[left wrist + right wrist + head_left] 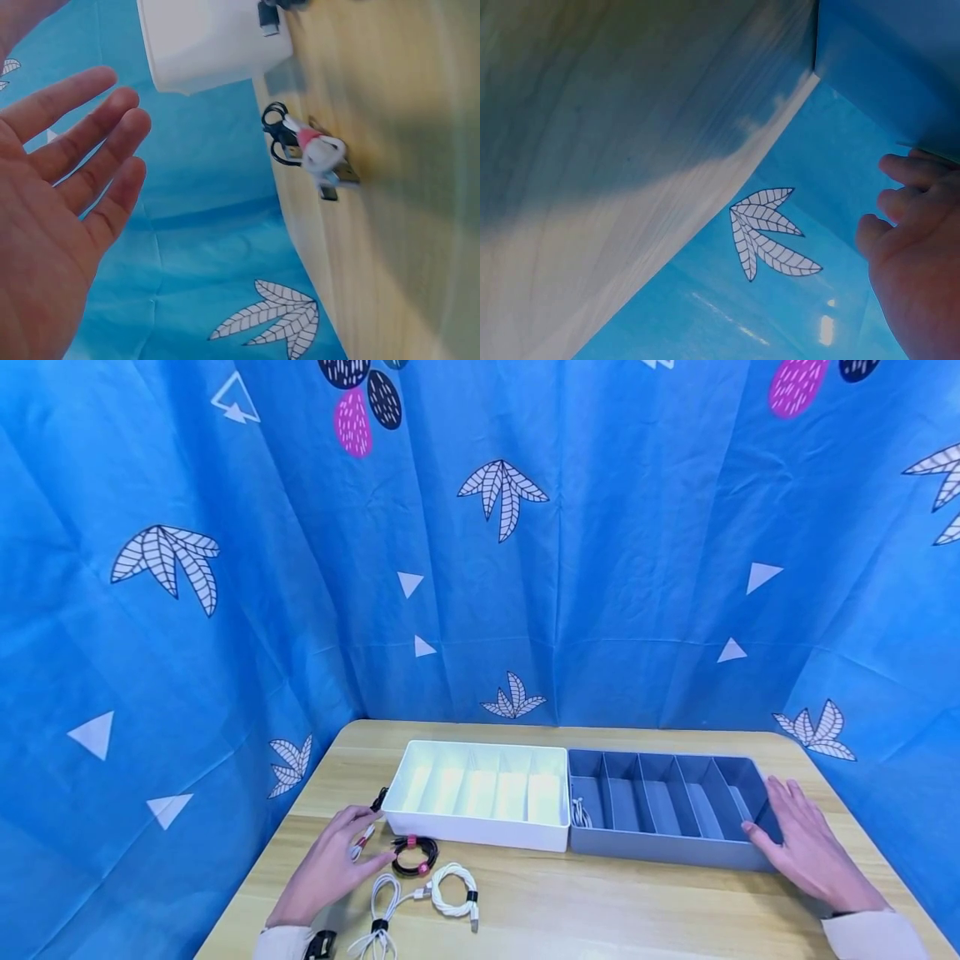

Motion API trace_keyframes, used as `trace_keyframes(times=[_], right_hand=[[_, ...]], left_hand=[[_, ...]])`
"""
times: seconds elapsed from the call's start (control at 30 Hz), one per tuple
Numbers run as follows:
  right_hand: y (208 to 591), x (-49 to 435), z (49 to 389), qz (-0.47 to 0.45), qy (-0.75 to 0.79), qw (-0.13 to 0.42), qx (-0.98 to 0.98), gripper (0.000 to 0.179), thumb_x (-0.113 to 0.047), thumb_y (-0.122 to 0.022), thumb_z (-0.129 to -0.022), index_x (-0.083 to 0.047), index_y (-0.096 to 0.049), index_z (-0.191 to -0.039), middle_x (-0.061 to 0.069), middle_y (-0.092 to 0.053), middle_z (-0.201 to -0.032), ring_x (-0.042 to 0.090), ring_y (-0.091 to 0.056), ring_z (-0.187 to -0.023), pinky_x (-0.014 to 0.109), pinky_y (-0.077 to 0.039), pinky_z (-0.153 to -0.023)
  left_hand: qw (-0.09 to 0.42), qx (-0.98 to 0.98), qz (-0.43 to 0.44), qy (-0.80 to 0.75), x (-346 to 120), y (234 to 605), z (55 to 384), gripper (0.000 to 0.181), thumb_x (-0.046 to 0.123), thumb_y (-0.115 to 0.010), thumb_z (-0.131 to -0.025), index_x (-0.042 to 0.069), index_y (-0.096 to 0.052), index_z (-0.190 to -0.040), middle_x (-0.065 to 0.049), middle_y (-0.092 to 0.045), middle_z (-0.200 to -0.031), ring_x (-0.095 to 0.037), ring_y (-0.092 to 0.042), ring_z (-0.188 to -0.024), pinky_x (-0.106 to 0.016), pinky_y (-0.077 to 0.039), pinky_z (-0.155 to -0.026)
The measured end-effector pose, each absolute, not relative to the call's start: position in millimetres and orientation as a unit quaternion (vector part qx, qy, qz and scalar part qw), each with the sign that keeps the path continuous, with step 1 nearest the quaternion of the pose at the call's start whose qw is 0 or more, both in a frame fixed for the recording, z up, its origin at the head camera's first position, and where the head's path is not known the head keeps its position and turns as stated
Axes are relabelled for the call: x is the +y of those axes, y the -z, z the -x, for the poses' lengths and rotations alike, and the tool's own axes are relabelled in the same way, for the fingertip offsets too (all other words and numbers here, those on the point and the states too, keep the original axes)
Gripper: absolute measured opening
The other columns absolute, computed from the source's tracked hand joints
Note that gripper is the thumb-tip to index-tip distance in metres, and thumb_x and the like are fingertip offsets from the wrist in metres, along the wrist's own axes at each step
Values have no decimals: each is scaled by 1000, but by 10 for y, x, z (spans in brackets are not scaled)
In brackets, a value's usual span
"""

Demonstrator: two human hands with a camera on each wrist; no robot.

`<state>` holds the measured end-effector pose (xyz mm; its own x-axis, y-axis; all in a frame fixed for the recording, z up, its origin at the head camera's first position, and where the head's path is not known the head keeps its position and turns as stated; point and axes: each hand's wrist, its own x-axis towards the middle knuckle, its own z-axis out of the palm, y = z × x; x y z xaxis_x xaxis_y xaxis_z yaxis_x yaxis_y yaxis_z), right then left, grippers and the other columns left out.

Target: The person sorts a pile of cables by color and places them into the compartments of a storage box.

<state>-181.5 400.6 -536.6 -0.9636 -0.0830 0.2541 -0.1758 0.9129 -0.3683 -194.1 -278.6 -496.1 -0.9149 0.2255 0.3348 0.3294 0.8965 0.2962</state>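
My left hand (333,860) hovers, fingers spread and holding nothing, over the table by the white divided box (480,832). Around it lie tied cables: a black cable coil (425,860) with red ties, a white braided cable coil (442,906), a white cable bundle (380,925) with a black tie, and a small white cable (324,154) with a red tie, beside a black cable (275,120). My right hand (813,852) rests at the right end of the grey divided box (667,846), thumb at its front rim. A white cable (580,812) lies in that box's leftmost compartment.
Both boxes stand side by side on a wooden table (600,910). A blue patterned curtain (600,568) hangs behind the table and along its sides. The white box's compartments hold nothing visible.
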Motion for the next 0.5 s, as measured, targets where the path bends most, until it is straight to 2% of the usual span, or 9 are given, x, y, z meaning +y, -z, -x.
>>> trace_keyframes(times=[0.13,0.33,0.5], right_hand=[[5361,4012,1803,-65,-199,110,-972,87,-42,-48,-100,6,1,-155,35,0,-159,45,17,-149,57,22,-118],[5359,4017,1802,-65,-196,115,-972,88,-41,-48,-100,5,3,-155,35,-1,-159,42,21,-149,53,25,-117],[5367,4009,1800,-64,-195,115,-972,87,-42,-48,-100,6,1,-155,36,-2,-159,41,20,-149,53,25,-118]], left_hand=[[137,-964,141,176,-2829,5001,1923,66,45,-82,-75,10,-65,-129,0,-61,-121,-19,-60,-111,-43,-54,-94],[144,-964,149,168,-2888,5049,1877,64,47,-82,-74,10,-67,-124,0,-62,-119,-15,-60,-106,-42,-55,-91],[153,-961,153,171,-2939,5104,1822,65,47,-83,-73,11,-67,-124,-2,-62,-120,-17,-61,-108,-43,-55,-91]])
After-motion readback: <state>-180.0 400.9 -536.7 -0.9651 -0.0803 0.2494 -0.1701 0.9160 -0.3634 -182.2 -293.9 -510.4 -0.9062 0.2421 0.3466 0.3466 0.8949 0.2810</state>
